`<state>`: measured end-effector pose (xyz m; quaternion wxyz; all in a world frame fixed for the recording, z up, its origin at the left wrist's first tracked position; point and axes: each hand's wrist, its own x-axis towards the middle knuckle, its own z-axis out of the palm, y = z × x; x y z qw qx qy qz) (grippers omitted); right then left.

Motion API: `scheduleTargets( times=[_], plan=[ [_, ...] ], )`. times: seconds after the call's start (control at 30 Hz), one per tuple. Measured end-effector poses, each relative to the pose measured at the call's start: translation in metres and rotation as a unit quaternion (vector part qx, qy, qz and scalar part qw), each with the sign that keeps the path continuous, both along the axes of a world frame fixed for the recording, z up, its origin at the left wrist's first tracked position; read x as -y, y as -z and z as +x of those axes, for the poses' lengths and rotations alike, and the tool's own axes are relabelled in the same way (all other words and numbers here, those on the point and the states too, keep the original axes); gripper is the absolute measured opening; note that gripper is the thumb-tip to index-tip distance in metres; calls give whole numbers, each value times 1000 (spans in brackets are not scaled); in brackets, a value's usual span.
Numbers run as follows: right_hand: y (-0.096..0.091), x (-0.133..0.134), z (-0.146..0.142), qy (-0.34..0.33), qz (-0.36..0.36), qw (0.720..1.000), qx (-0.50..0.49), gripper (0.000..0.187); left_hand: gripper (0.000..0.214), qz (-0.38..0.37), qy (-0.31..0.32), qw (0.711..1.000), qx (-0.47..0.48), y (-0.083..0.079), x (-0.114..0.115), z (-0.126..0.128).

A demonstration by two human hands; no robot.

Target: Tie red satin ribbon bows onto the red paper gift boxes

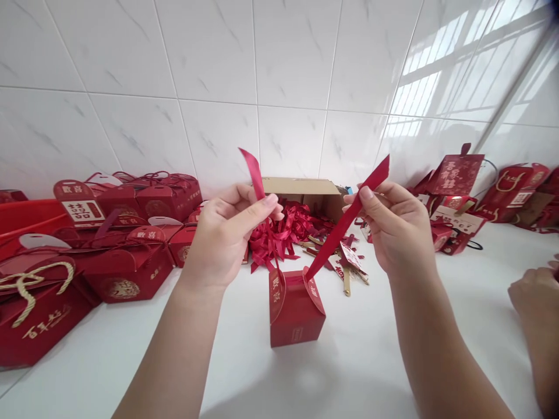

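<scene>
A small red gift box (297,317) stands upright on the white table in front of me, its two rounded flaps leaning toward each other at the top. A red ribbon (334,241) runs through the flaps, and both its ends rise from the box. My left hand (231,227) pinches one end between thumb and fingers, with the tip sticking up above. The other end is pinched in my right hand (393,224), stretched on a slant up from the right flap. Neither hand touches the box itself.
Loose red ribbons (290,227) lie heaped before an open cardboard box (301,186). Tags with gold strips (347,273) lie beside them. Finished-looking red boxes (126,262) crowd the left; more boxes (458,192) stand right. Another person's hand (535,297) is at the right edge.
</scene>
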<state>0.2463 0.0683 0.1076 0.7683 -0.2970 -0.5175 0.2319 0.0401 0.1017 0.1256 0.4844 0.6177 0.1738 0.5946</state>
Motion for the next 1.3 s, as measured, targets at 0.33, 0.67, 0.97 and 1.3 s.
scheduleTargets(
  times=[0.33, 0.67, 0.97, 1.3],
  plan=[
    [-1, 2, -1, 17, -4, 1000, 21, 8, 11, 59, -113, 992, 25, 7, -1, 6],
    [0, 2, -1, 62, 23, 998, 5, 5, 13, 124, -181, 975, 22, 8, 2, 8],
    [-1, 6, -1, 75, 39, 996, 14, 4, 14, 115, -150, 982, 29, 6, 4, 9],
    [-1, 11, -1, 55, 38, 998, 20, 6, 10, 117, -149, 982, 15, 5, 7, 8]
  ],
)
